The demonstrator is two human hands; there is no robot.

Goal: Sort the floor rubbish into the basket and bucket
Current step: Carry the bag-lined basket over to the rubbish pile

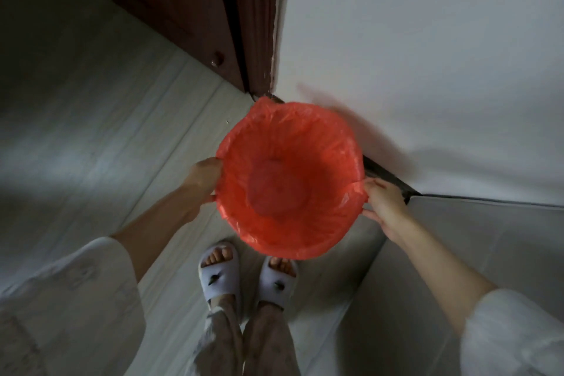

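Red plastic lines the bucket, held over the floor just ahead of the slippers; left hand grips its rim at nine o'clock, right hand pinches the liner at three (equally near), mouth facing straight up, nothing visible inside

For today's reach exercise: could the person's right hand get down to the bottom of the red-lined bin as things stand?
Probably yes. The right hand pinches the red liner at the bin's rim, the mouth is wide open, and nothing visible lies inside. It would have to release its grip first.
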